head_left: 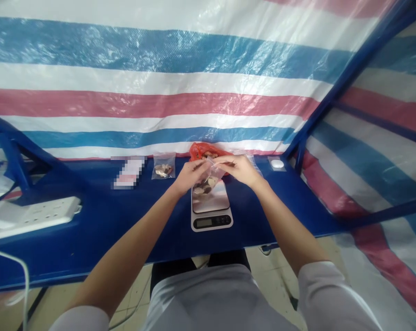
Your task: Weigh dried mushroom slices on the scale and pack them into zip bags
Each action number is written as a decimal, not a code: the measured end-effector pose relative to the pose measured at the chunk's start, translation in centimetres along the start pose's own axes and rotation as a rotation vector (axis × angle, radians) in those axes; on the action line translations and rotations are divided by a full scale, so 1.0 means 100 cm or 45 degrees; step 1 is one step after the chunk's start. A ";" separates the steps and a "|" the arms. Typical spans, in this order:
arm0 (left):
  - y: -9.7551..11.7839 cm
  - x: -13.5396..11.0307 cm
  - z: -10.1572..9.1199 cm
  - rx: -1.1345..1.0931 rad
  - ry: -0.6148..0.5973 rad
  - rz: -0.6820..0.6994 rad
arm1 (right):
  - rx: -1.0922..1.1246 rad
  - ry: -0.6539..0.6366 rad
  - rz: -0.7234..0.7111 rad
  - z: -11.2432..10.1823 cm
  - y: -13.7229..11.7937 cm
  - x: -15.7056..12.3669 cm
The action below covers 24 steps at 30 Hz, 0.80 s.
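My left hand [191,175] and my right hand [239,168] both pinch the top of a clear plastic bag [208,181]. Pale and dark flat pieces, too small to name, lie in the bottom of the bag. Beneath it is a white kitchen scale [212,207] with a shiny plate and a dark display; I cannot tell whether the bag touches the plate. Just behind my hands sits a red plastic bag [204,149] with brownish pieces showing in it, partly hidden by my fingers.
On the blue table [125,230], a filled clear bag [164,166] lies left of the scale, beside a blurred-out packet [129,173]. A white power strip [38,215] is at far left. A small packet with a white round item [277,164] lies right. Striped sheeting [159,103] stands behind.
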<state>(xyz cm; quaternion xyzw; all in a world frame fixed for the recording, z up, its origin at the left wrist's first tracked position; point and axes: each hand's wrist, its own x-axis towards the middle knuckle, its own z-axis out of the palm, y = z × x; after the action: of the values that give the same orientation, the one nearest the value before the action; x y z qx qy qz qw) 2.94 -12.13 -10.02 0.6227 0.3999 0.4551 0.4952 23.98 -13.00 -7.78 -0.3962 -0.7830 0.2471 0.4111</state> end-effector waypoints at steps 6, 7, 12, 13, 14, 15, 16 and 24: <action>-0.011 0.000 0.013 -0.283 0.299 -0.054 | 0.172 0.173 0.078 0.000 0.014 -0.003; -0.014 -0.001 0.016 -0.340 0.342 -0.056 | 0.241 0.223 0.110 0.001 0.017 -0.004; -0.017 -0.009 0.035 -0.630 0.496 -0.105 | 0.572 0.350 0.462 0.011 0.036 -0.006; -0.016 -0.010 0.039 -0.674 0.508 -0.117 | 0.619 0.338 0.521 0.014 0.039 -0.006; -0.015 -0.012 0.042 -0.701 0.506 -0.125 | 0.660 0.329 0.561 0.017 0.042 -0.005; -0.015 -0.012 0.044 -0.711 0.497 -0.127 | 0.698 0.327 0.585 0.020 0.044 -0.005; -0.015 -0.012 0.045 -0.707 0.484 -0.123 | 0.734 0.332 0.598 0.022 0.045 -0.004; -0.031 0.010 0.025 -0.532 0.393 -0.079 | 0.925 0.491 0.615 0.041 0.050 0.001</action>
<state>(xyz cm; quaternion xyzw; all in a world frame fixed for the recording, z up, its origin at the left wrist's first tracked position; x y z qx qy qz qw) 5.47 -11.26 -13.17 0.4175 0.3870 0.6019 0.5600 22.56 -10.30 -13.52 -0.4362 -0.4409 0.5151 0.5916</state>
